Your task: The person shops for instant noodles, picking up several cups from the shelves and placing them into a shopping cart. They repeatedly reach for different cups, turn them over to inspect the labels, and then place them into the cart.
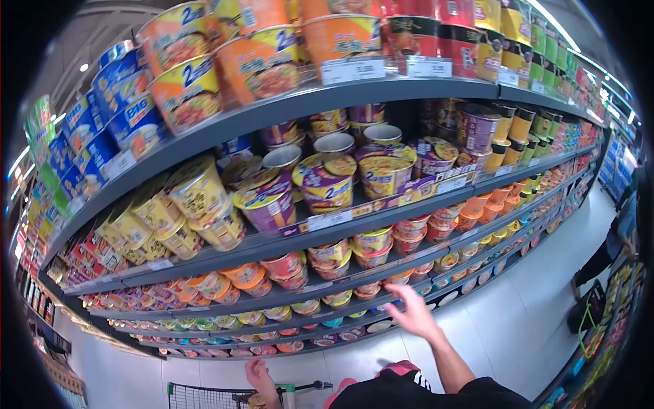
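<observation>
My right hand (412, 313) reaches toward the lower shelves with its fingers spread and nothing in them. It overlaps the rows of instant noodle cups (372, 247) at the shelf edge in this view. Lower down, my left hand (257, 375) hovers by the shopping cart (172, 390), its fingers loosely bent and no object showing in them. At mid height stand purple-and-yellow noodle cups (323, 183), with stacked pale-yellow cups (197, 191) to their left.
Orange noodle tubs (255, 65) and blue ones (133, 119) fill the top shelf, above price tags (353, 70). Light floor tiles (504, 310) run along the aisle. A person (610, 245) stands at the far right, near a dark bag (586, 317) and another shelf of goods.
</observation>
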Demonstrator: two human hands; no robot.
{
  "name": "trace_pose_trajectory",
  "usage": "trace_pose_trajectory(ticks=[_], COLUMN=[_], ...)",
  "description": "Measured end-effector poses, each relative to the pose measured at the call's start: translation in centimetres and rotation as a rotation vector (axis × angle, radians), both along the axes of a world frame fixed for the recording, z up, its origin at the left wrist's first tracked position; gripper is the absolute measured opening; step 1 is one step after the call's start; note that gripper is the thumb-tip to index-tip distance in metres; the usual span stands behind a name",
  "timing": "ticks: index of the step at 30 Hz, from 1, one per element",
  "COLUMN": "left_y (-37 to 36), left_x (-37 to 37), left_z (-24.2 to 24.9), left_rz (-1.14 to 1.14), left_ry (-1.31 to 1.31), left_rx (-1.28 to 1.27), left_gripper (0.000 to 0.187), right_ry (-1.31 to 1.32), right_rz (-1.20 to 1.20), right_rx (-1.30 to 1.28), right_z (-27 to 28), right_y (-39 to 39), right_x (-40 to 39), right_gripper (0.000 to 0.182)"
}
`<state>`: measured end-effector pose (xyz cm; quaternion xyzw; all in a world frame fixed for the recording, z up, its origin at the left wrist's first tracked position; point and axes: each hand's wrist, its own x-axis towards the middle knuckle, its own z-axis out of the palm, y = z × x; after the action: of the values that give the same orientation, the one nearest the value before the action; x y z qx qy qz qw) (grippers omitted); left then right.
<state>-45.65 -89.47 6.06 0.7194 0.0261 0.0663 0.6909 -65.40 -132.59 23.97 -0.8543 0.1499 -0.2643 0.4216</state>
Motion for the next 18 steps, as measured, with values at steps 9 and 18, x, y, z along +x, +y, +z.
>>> trace_pose_trajectory(ticks=[9, 18], left_y=[-18.9, -23.9], left_x=[-5.4, -10.5], left_z=[3.2, 3.1], left_rz=[-0.351, -0.332], left_ry=[0.155, 0.193], left_rx=[-0.157, -0.149], left_gripper=[0.018, 0.020], right_ry=[-0.493, -0.452], right_rz=[-0.494, -0.774], right_rx=[-0.136, -0.526], right_z=[14.8, 22.0], right_y=[-18.4, -32.3], right_x=[-3.9, 0.2], right_gripper=[0.043, 0.101])
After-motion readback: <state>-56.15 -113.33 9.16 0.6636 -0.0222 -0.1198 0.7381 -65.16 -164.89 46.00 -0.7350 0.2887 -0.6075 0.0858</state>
